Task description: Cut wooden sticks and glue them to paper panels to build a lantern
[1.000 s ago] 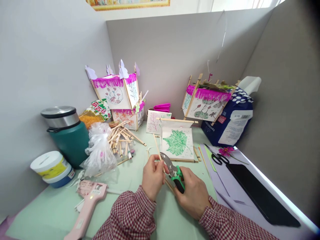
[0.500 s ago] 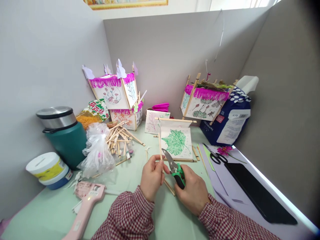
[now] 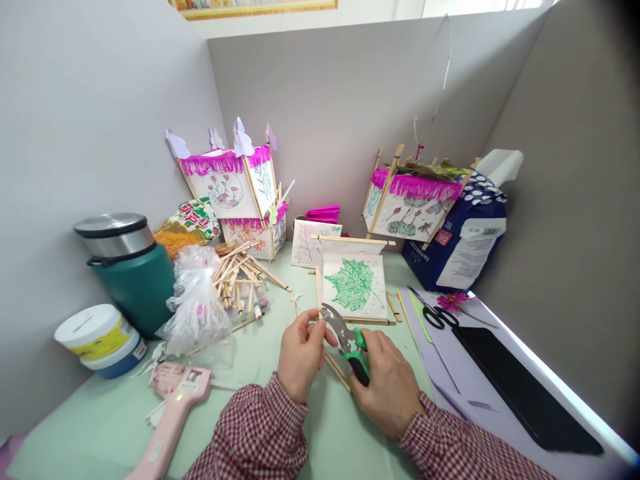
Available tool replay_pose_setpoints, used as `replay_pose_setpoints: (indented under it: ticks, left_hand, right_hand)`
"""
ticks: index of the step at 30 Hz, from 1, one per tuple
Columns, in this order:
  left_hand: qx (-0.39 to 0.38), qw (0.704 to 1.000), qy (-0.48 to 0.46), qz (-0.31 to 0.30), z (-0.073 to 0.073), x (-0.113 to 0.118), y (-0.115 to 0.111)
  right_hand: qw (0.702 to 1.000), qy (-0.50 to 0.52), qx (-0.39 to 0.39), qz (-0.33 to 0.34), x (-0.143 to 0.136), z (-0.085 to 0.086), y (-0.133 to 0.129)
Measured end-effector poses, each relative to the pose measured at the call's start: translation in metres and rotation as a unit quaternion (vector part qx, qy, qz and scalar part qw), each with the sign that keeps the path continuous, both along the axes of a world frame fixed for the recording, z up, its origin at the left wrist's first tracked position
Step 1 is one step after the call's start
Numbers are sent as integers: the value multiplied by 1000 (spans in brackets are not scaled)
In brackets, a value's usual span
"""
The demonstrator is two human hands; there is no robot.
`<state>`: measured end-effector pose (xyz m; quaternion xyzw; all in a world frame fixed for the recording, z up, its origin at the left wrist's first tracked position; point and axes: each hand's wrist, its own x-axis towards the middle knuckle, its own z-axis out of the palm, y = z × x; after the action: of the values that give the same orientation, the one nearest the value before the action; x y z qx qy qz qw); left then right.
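My left hand (image 3: 303, 350) pinches a thin wooden stick (image 3: 319, 287) that points up and away. Wrapped round the green and black handles of the pruning shears (image 3: 357, 357) is my right hand (image 3: 387, 380). The blades reach leftwards to the stick, close to my left fingertips. Behind the hands lies a white panel with a green leaf drawing (image 3: 354, 287), edged by wooden sticks. Another stick (image 3: 337, 372) rests on the table between my hands.
A pink glue gun (image 3: 173, 417), a crinkled plastic bag (image 3: 197, 300), a teal jar (image 3: 133, 287) and a stick pile (image 3: 243, 277) stand left. Paper lanterns (image 3: 223, 190) are behind. Black scissors (image 3: 440, 315) and a black phone-like slab (image 3: 525, 387) lie right.
The shears have moved slightly left and their blades now meet the stick just above my left fingertips. The view has shifted slightly.
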<state>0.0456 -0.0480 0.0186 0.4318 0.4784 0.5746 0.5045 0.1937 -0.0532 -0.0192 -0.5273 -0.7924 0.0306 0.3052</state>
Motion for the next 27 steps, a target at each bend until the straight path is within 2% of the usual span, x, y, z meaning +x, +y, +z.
replay_pose_setpoints:
  ticks: [9,14,19,27]
  left_hand:
    - [24,997,70,20,-8,3,-1]
    - [10,1000,22,7,-2,5,-3]
    - [5,1000,-19,5,0,0,-1]
    - [3,1000,0,12,-5,-2,1]
  right_hand:
    - [999,-7,-35,-16,-3,-2,-2]
    - [999,12,-47,-11,-4,1,0]
    - [1000,20,-10,10,-1,1,2]
    - [1000,-20,-2,-3,-1,-2,3]
